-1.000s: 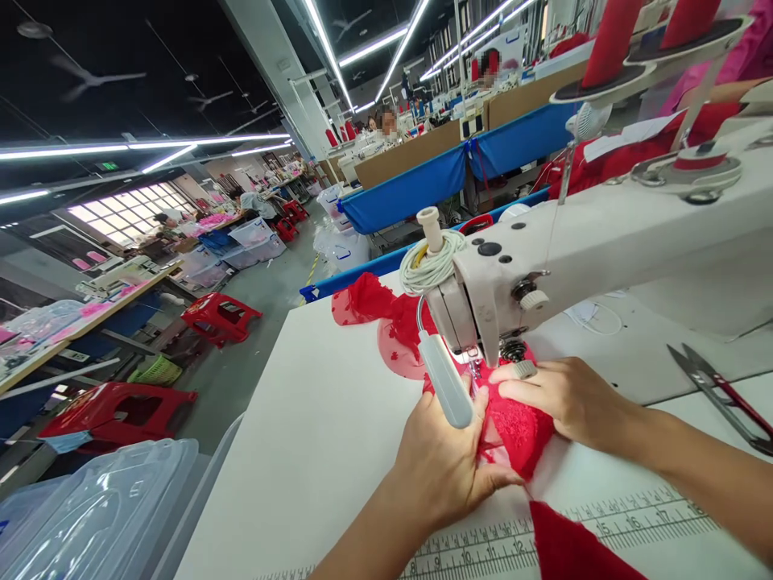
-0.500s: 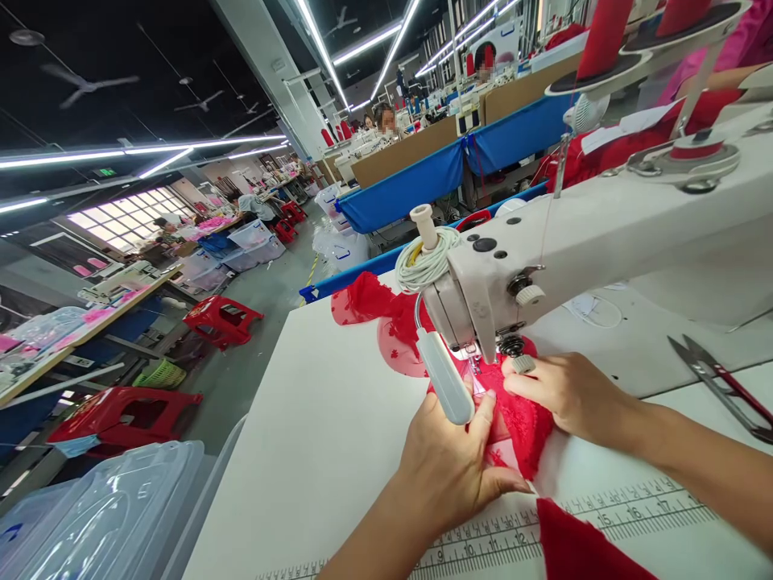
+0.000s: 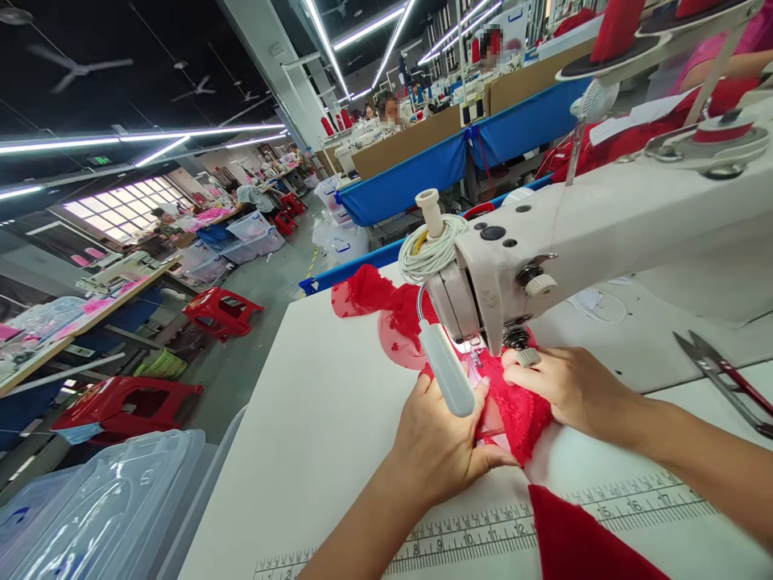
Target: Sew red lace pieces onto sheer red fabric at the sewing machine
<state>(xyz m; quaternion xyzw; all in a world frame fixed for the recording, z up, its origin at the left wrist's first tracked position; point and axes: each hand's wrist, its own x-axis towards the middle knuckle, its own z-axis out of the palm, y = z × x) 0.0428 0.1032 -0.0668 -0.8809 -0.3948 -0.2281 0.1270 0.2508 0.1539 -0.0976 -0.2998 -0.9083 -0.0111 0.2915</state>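
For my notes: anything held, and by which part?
Red cloth, held down: left hand on its left side, right hand on its right; any pinch unclear.

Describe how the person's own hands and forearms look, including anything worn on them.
The left hand and right hand are bare, without gloves. No sleeve, watch or bracelet shows on either forearm, and no ring on the fingers in view.

I am working in a sewing workshop, an industrial sewing machine [image 3: 604, 234] standing before me, red thread cones [image 3: 614, 32] rising above it, more machines [image 3: 124, 270] and co-workers [image 3: 250, 197] filling rows, tube lights [image 3: 205, 131] and ceiling fans [image 3: 77, 68] hanging overhead, clear bins [image 3: 259, 246] and red stools [image 3: 202, 304] lining an aisle [image 3: 283, 270].
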